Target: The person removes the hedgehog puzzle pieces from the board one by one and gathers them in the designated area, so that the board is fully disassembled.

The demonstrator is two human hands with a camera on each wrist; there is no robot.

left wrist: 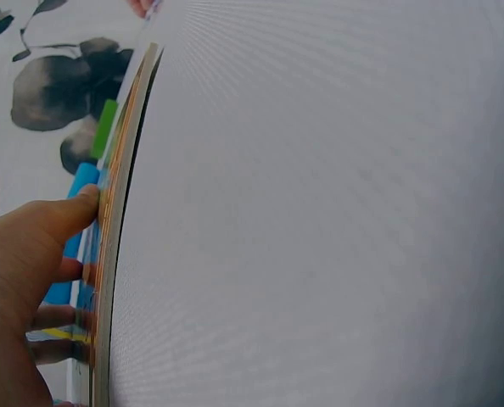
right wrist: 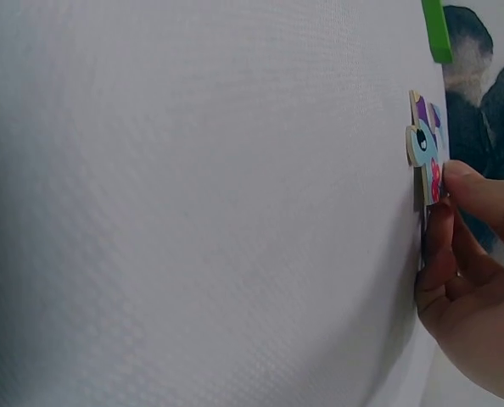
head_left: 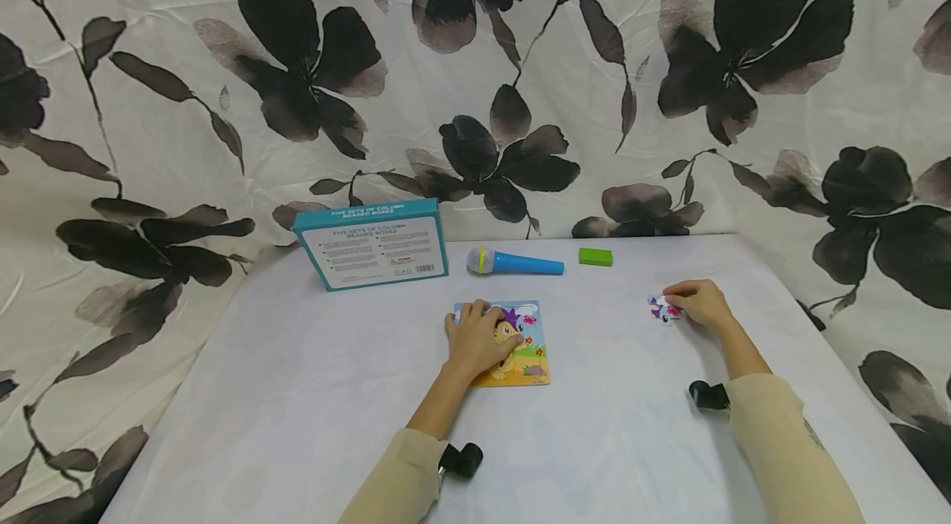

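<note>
A square picture puzzle (head_left: 531, 367) with a yellow cartoon animal, flowers and an orange ground lies on the white table. My left hand (head_left: 475, 340) rests on its left part with the fingers spread, covering some of the picture. In the left wrist view, the thumb and fingertips of my left hand (left wrist: 31, 263) touch the puzzle's face (left wrist: 120, 182). Over at the right, my right hand (head_left: 702, 305) pinches a puzzle piece (head_left: 661, 309) with purple, light blue and pink print. The right wrist view shows this puzzle piece (right wrist: 426, 153) held at one end, close to the tabletop.
Behind the puzzle lies a blue toy microphone (head_left: 520, 263) with a grey head, and right of it a green block (head_left: 595, 257). A teal and white box (head_left: 375, 247) stands at the back left. Floral cloth (head_left: 475, 95) hangs behind the table (head_left: 297, 408).
</note>
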